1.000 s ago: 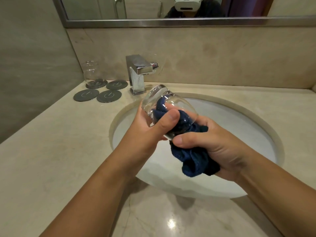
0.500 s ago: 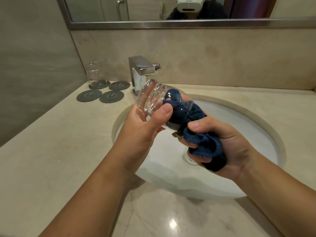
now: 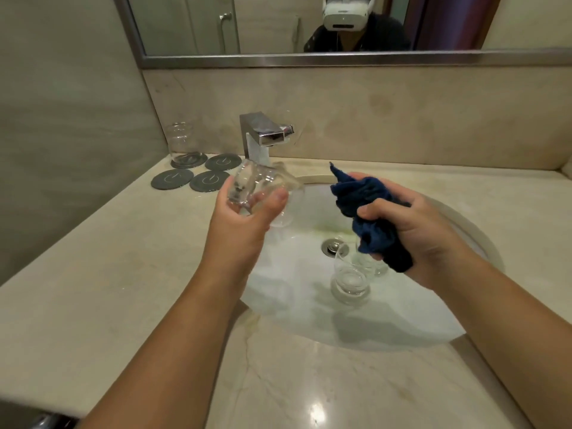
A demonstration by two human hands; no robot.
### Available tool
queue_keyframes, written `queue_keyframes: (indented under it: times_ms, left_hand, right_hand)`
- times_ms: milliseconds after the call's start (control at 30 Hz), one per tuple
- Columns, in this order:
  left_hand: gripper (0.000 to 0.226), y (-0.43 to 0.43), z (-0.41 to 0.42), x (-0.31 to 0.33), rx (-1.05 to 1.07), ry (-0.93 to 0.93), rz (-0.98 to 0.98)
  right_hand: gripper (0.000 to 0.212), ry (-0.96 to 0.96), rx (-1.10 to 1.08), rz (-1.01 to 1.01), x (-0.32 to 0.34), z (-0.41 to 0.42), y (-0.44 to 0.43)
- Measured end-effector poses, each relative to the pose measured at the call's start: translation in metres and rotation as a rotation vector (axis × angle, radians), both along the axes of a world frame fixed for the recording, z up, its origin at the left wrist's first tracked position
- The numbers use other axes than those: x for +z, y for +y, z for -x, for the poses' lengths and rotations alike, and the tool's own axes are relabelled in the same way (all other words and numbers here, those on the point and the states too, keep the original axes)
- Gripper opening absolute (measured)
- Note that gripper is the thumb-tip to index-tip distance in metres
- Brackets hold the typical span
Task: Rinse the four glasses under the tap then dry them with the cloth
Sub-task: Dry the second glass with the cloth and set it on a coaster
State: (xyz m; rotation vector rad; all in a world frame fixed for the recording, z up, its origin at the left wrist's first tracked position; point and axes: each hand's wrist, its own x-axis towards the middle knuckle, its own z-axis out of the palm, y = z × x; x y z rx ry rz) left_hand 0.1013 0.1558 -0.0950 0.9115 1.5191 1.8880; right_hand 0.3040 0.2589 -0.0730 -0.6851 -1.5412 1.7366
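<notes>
My left hand grips a clear glass, tilted on its side above the left rim of the sink. My right hand clutches a bunched dark blue cloth over the basin, a hand's width to the right of that glass. Two more clear glasses stand in the basin below my right hand: one near the drain, the other partly hidden behind the cloth. A further glass stands upright on a grey coaster at the back left. The chrome tap shows no water.
Three bare grey coasters lie on the marble counter left of the tap. The oval sink has a metal drain. A mirror hangs above the backsplash, and a wall closes off the left side.
My right hand has pulled the cloth out of the glass and moved right. My left hand has carried the glass leftward. The glasses in the basin have come into view.
</notes>
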Motion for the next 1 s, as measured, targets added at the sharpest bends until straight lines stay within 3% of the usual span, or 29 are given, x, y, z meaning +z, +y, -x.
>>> queue_keyframes:
  times_ms: [100,367,500,767,1000]
  left_hand:
    - [0.111,-0.003,-0.008,0.0,0.021,0.094,0.048]
    - [0.119,-0.01,-0.002,0.014,0.056,0.367,0.192]
    - [0.114,-0.015,0.009,0.02,0.087,0.515,0.261]
    - [0.104,0.002,0.066,0.023,0.251,0.514,0.309]
    - [0.099,0.045,0.129,0.023,0.325,0.49,0.325]
  right_hand:
    - [0.056,-0.044,-0.108,-0.156,0.0,0.009,-0.015]
    - [0.066,-0.27,-0.176,-0.398,0.015,0.01,-0.029]
    - [0.074,-0.405,-0.099,-0.597,0.021,0.015,-0.025]
    - [0.046,-0.501,0.004,-0.81,0.019,0.06,-0.004]
    - [0.042,-0.54,0.107,-0.911,0.005,0.111,0.007]
